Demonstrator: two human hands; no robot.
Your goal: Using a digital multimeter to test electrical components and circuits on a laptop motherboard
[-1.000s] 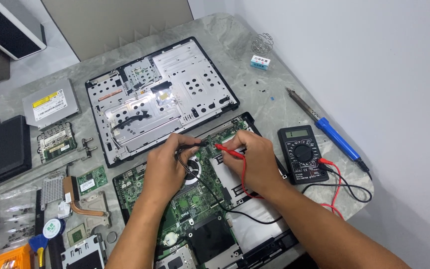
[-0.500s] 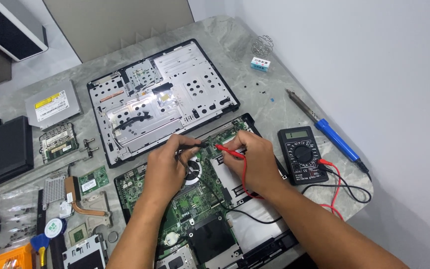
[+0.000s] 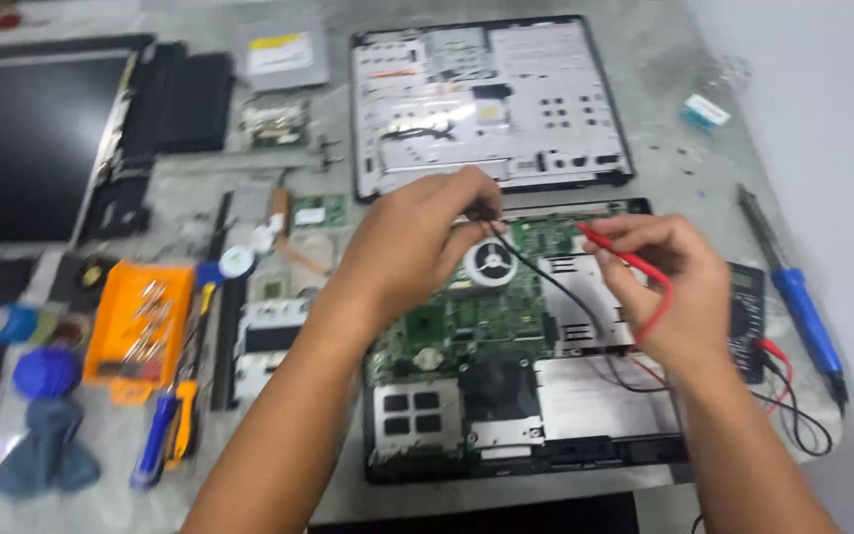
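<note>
Head view: I have my left hand [image 3: 417, 237] pinched shut around the black probe [image 3: 481, 211], its tip down on the green motherboard [image 3: 467, 316] just at twelve o'clock of the round fan [image 3: 492, 261]. My right hand [image 3: 669, 287], at three o'clock of the fan, has its fingers closed on the red probe [image 3: 613, 247], tip pointing toward ten o'clock above the board. The multimeter [image 3: 746, 321] lies half hidden behind that wrist. I judge I am mid-measurement; next I need both tips steady on contacts and a glance at the meter.
</note>
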